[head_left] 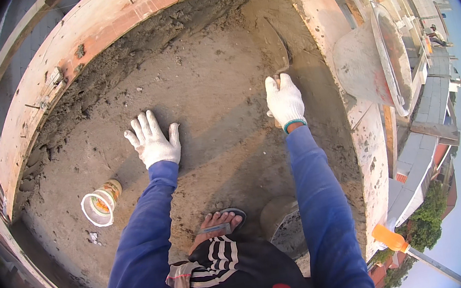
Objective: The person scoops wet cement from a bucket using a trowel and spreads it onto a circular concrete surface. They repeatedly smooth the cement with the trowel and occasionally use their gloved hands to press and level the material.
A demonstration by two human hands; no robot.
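Between pale, mortar-spattered edging boards (pixel 97 28), as the head camera looks down, a bed of grey-brown mortar (pixel 205 118) spreads before a worker in blue sleeves (pixel 328 207), and I would call the smoothing partly done. The middle lies fairly flat, and a darker, damp-looking strip down the right side seems sleeker; along the far and left boards the mix is lumpy and ragged, so that border, I judge, is left to work.

The trowel (pixel 288 52) is at the far right, on that darker strip near the corner — its thin blade almost edge-on, so I cannot tell its full shape. The gloved right hand (pixel 285 103) is curled tight round the handle, its arm stretched nearly straight ahead. The gloved left hand (pixel 156 144) is planted palm down on the mortar, fingers fanned and thumb well out — gripping nothing, perhaps propping the body; its arm slants forward and inward.

Outside the left forearm a plastic cup (pixel 102 204) lies tipped over; a bucket (pixel 275 214) sits between the flip-flopped foot (pixel 216 220) and the right forearm.
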